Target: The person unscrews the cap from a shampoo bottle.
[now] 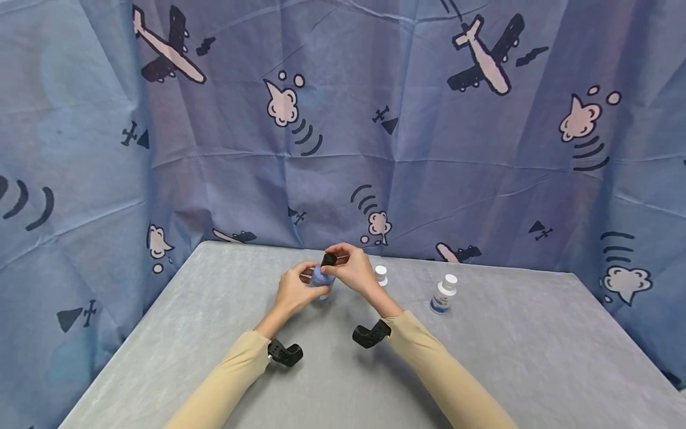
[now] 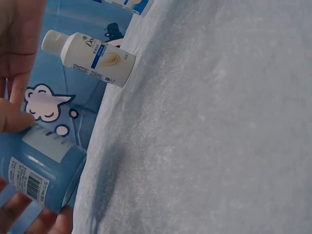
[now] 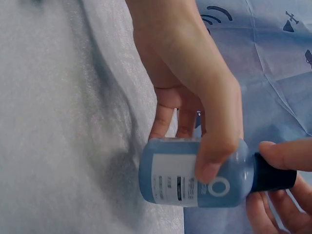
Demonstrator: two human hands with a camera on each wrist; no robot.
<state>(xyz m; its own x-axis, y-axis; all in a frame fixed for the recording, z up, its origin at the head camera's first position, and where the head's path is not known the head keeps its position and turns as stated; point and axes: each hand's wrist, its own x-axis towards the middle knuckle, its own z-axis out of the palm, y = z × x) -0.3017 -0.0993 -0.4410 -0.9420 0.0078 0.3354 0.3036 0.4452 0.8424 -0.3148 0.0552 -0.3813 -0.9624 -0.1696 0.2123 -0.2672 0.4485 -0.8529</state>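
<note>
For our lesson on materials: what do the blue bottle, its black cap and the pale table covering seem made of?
Blue bottle: smooth, glossy plastic, judging by its highlights, though perhaps glass.
Black cap: probably dull plastic, showing no metallic glint.
Table covering: matte, felt-like fabric, apparently, from its fuzzy surface.

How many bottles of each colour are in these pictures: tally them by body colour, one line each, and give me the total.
Blue bottle: 1
White bottles: 2
Total: 3
</note>
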